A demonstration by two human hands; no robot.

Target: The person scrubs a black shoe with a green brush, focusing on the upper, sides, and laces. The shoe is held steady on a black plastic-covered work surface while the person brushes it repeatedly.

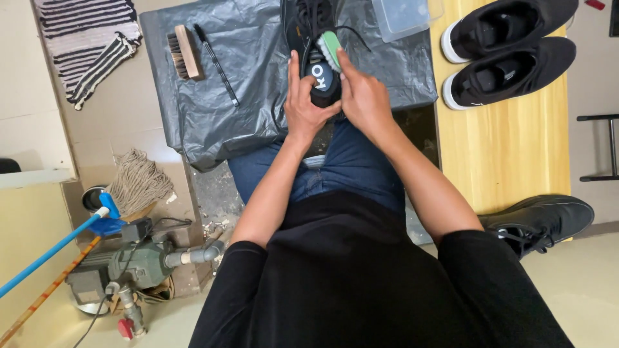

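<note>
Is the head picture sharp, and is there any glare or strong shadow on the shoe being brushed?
Head view: even, soft light, no hard shadows; mild sheen on the grey plastic sheet; the shoe, left hand and right hand with the green brush look sharp; edges bend slightly.

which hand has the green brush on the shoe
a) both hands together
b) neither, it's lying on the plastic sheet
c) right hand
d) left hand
c: the right hand grips the green brush against the black shoe, while the left hand steadies the shoe's heel; only the wooden brush lies loose on the grey plastic sheet.
</note>
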